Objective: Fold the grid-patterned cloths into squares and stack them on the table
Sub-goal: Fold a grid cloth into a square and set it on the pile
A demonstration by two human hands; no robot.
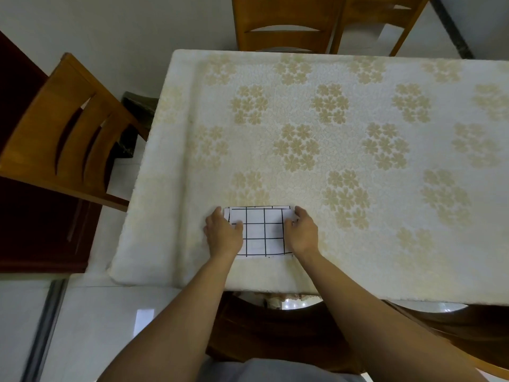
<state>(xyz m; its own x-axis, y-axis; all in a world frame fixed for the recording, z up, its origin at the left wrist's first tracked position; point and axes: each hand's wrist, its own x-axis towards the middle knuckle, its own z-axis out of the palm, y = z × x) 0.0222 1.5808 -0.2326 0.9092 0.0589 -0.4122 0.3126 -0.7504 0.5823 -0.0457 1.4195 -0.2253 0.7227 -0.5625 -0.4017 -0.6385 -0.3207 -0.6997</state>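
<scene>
Folded grid-patterned cloth [264,232] lying flat on the table [330,119], close to the near edge, squared into a compact packet. Left hand [223,233] laid over its left margin, right hand [301,232] over its right margin, both palm-down with fingers loosely spread, pressing rather than pinching; nothing clamped between thumb and fingers as far as can be seen. Likely light, thin and limp: sure to sag if lifted by one corner, prone to slide on the smooth floral covering. Best taken at the two opposite side edges, layers pinched together, or slid flat under the palms. Counted: one cloth packet in view, layer count within impossible to tell; two hands; three wooden chairs [68,128] around the table.
</scene>
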